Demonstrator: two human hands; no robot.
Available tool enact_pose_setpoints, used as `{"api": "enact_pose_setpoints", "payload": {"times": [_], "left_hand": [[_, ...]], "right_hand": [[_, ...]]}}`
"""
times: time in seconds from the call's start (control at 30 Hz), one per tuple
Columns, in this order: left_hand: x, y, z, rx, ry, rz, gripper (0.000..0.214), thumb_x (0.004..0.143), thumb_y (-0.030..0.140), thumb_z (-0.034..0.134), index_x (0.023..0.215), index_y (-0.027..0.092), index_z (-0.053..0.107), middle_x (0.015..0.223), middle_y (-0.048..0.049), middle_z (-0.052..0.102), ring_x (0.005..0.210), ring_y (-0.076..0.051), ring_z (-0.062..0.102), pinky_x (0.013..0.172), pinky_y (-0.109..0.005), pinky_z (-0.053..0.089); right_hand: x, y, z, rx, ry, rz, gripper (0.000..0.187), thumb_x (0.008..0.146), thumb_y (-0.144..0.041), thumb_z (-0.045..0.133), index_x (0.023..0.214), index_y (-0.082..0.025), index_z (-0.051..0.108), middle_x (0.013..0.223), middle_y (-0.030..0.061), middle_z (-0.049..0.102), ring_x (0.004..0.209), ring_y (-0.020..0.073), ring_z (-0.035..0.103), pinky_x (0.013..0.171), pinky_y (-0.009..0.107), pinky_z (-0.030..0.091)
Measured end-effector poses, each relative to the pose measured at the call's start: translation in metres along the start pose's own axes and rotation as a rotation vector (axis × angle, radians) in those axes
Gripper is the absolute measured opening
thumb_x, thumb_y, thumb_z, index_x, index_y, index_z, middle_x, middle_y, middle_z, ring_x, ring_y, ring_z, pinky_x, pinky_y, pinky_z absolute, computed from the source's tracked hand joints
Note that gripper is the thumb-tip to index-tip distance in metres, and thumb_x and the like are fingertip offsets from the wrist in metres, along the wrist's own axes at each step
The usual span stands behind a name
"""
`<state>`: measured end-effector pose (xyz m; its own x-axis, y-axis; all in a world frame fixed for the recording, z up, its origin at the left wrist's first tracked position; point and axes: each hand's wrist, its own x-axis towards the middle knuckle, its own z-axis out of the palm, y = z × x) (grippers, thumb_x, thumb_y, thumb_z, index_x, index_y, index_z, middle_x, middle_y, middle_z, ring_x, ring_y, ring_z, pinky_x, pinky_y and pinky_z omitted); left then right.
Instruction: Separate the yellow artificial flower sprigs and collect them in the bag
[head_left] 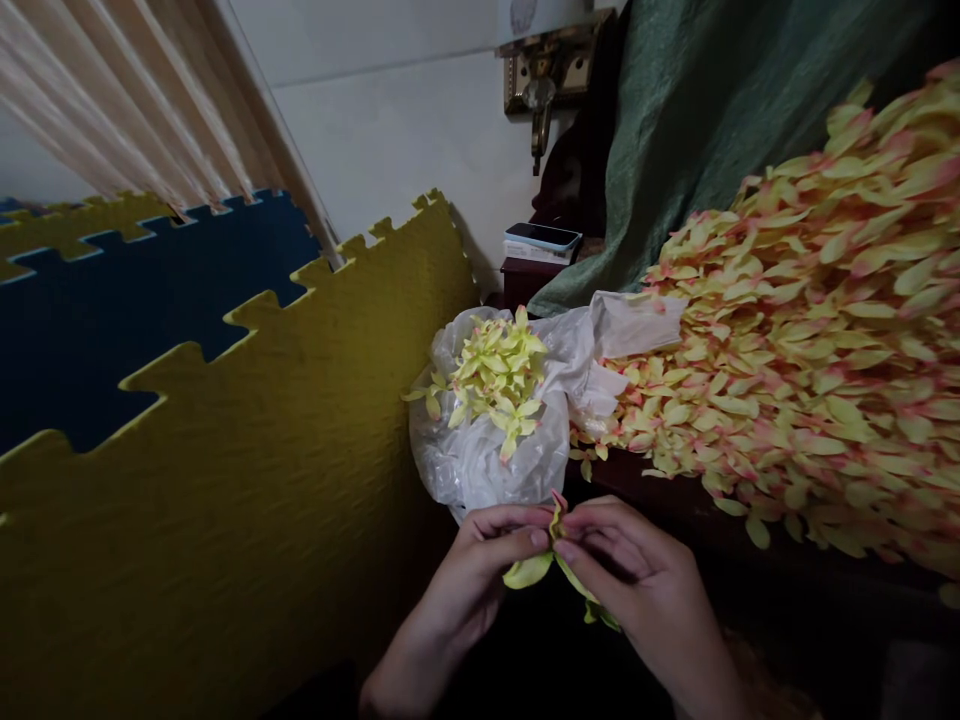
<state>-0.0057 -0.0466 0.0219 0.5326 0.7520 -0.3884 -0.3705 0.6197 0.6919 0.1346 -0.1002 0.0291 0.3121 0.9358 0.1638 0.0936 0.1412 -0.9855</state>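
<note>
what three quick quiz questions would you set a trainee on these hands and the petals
1. True or false: the left hand and the right hand both pinch the same petal piece.
2. The plastic bag holds: A small yellow-green flowers; B scissors; C spools of thread.
3. Fill in: the loose petal pile lies to the person's ____ side.

Key: 1 true; 2 A; 3 right.
</note>
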Motion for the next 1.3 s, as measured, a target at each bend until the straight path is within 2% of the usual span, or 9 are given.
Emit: {"api": "enact_pose_setpoints", "payload": {"times": [0.17,0.4,0.77,1.1,1.3], "left_hand": [[0.000,0.000,-0.002,-0.038,0.039,0.020,0.012,0.056,0.020,0.085,0.066,0.019,0.079,0.085,-0.0065,0.077,0.085,-0.019,0.068,0.077,-0.026,0.050],[0.000,0.000,0.000,0.074,0.036,0.065,0.015,0.057,0.020,0.086,0.071,0.018,0.081,0.082,-0.0076,0.078,0.083,-0.020,0.068,0.084,-0.030,0.048],[0.006,-0.005,-0.007,0.089,0.011,0.065,0.015,0.061,0.018,0.084,0.075,0.018,0.081,0.081,-0.0070,0.078,0.084,-0.018,0.066,0.084,-0.028,0.047],[0.006,-0.005,-0.006,0.081,-0.001,0.035,0.014,0.061,0.017,0.083,0.075,0.017,0.081,0.081,-0.0068,0.078,0.078,-0.017,0.066,0.077,-0.026,0.048],[0.006,-0.005,-0.006,0.075,-0.002,0.041,0.014,0.061,0.015,0.083,0.075,0.017,0.081,0.084,-0.0068,0.078,0.081,-0.017,0.066,0.080,-0.025,0.048]], "right_hand": [[-0.002,0.004,0.001,-0.028,-0.018,-0.034,0.005,0.076,-0.018,0.072,0.078,-0.022,0.070,0.079,0.0018,0.067,0.075,0.0154,0.068,0.069,0.024,0.059],[0.000,-0.001,-0.002,0.064,-0.071,0.059,0.002,0.075,-0.022,0.074,0.077,-0.022,0.073,0.079,0.0029,0.070,0.075,0.0178,0.070,0.067,0.026,0.060],[0.002,0.007,-0.005,0.085,-0.069,0.140,0.005,0.074,-0.026,0.075,0.077,-0.022,0.073,0.079,0.0025,0.072,0.076,0.0174,0.070,0.069,0.025,0.058],[0.003,0.013,-0.007,0.122,-0.083,0.198,0.008,0.073,-0.027,0.076,0.075,-0.021,0.072,0.078,0.0019,0.071,0.074,0.0174,0.069,0.066,0.025,0.056],[0.003,0.016,-0.009,0.146,-0.087,0.208,0.007,0.073,-0.026,0.076,0.075,-0.021,0.073,0.079,0.0027,0.073,0.075,0.0181,0.071,0.068,0.026,0.057]]}}
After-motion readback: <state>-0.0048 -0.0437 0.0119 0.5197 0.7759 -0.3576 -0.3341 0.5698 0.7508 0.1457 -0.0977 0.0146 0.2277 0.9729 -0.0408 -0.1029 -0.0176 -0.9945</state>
